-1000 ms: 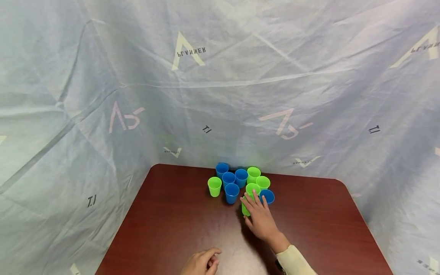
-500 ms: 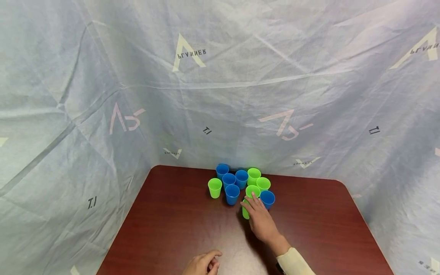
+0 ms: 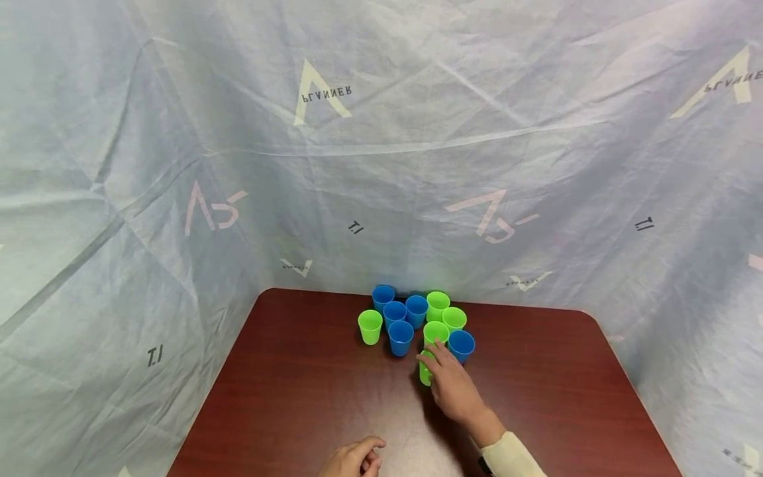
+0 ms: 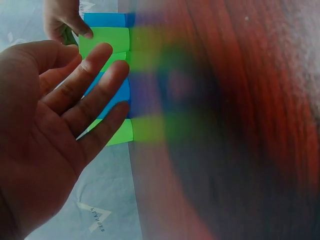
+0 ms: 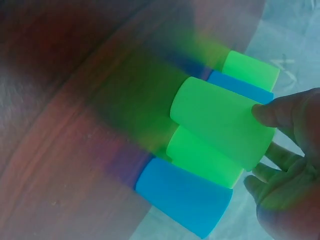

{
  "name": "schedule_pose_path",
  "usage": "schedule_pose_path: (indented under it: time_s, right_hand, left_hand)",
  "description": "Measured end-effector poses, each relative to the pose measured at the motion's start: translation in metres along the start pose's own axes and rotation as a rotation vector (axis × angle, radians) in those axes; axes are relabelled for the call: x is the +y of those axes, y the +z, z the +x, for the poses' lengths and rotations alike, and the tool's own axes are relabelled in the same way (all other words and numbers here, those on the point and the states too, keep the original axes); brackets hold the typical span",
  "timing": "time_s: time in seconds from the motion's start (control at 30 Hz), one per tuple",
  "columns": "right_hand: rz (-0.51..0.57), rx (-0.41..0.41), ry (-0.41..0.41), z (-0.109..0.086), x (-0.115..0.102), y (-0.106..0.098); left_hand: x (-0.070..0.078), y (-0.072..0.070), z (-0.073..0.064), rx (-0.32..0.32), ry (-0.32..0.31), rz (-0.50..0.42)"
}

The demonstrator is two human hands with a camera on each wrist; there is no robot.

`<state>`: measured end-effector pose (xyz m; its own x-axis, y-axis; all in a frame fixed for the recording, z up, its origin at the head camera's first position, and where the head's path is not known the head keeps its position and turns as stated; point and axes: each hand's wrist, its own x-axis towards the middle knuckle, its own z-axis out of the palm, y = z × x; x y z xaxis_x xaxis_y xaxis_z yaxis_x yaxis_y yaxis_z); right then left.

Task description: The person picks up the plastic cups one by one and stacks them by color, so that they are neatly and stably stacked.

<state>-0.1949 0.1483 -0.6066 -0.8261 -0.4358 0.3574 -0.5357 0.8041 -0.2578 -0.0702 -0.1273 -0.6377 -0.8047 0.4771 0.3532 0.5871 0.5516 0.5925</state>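
Note:
My right hand [image 3: 456, 391] pinches the rim of a green cup [image 5: 220, 122], thumb on the near side and fingers behind it. In the head view this cup [image 3: 426, 371] is the nearest of the group and partly covered by the hand. Just behind it stands another green cup [image 3: 436, 332], with a blue cup [image 3: 461, 346] to its right. My left hand [image 3: 352, 457] stays low at the front of the table, holding nothing; in the left wrist view its fingers [image 4: 100, 95] are loosely bent and spread.
Several more blue and green cups stand upright toward the back of the brown table [image 3: 286, 384], among them a blue cup [image 3: 401, 338] and a green cup [image 3: 370, 327] at the left. A grey printed cloth [image 3: 387, 199] hangs behind and at both sides.
My right hand's spread fingers have drawn together at the green cup's rim, and that cup has come slightly toward me. The left hand and the other cups hold their places.

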Motion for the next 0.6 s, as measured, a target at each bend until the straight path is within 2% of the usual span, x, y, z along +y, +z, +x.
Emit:
schedule_pose_path:
  time_s: [0.2, 0.27, 0.4, 0.6]
  right_hand:
    - [0.025, 0.02, -0.001, -0.003, -0.004, -0.002]
    - [0.025, 0.02, 0.002, -0.003, -0.004, -0.003]
    - [0.032, -0.013, 0.031, 0.0, -0.006, -0.008]
    - [0.04, -0.069, 0.088, 0.003, -0.01, -0.012]
  left_hand:
    - [0.002, 0.001, 0.002, -0.011, -0.02, -0.017]
    - [0.004, 0.001, 0.003, -0.027, -0.058, -0.023]
    - [0.007, 0.0, 0.006, -0.042, -0.098, -0.029]
    - [0.008, 0.0, 0.009, -0.092, -0.095, -0.087]
